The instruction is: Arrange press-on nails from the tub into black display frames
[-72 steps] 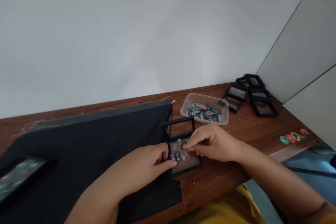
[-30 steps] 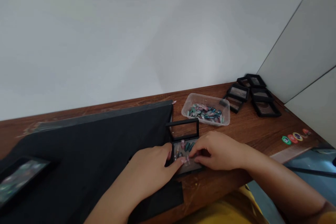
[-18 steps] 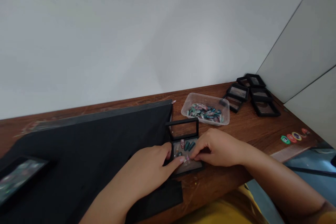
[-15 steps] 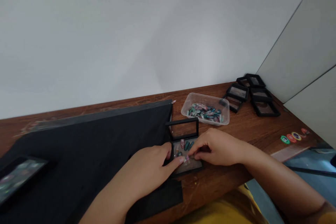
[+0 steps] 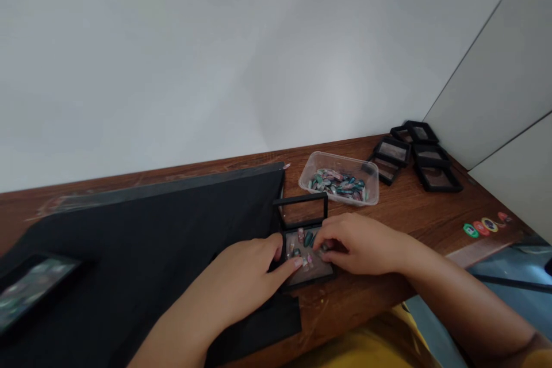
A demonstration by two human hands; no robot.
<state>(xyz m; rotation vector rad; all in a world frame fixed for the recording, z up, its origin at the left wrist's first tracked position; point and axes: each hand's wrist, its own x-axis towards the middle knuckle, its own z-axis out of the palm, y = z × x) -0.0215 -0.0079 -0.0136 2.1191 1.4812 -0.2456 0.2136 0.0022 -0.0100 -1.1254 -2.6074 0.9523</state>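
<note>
An open black frame box (image 5: 308, 282) lies near the table's front edge, its windowed lid (image 5: 301, 199) standing up at the back. Several small nail-shaped pieces (image 5: 309, 239), some dark green and some pink, rest on its clear film. My left hand (image 5: 254, 264) holds the box by its left side, with the thumb reaching over the film beside the pieces. Above the right part of the film is my right hand (image 5: 357, 242), its thumb and fingertips drawn together around something too hidden to make out.
Behind the box stands a clear plastic tub (image 5: 374, 190) of similar pieces. Several black frames (image 5: 437, 178) lie at the back right, near round stickers (image 5: 489, 225). A black sheet (image 5: 150, 241) covers the left, with a filled frame (image 5: 34, 287) on it.
My right hand's fingertips have moved slightly right, away from the pink piece near the middle of the film. My left hand keeps its place on the box.
</note>
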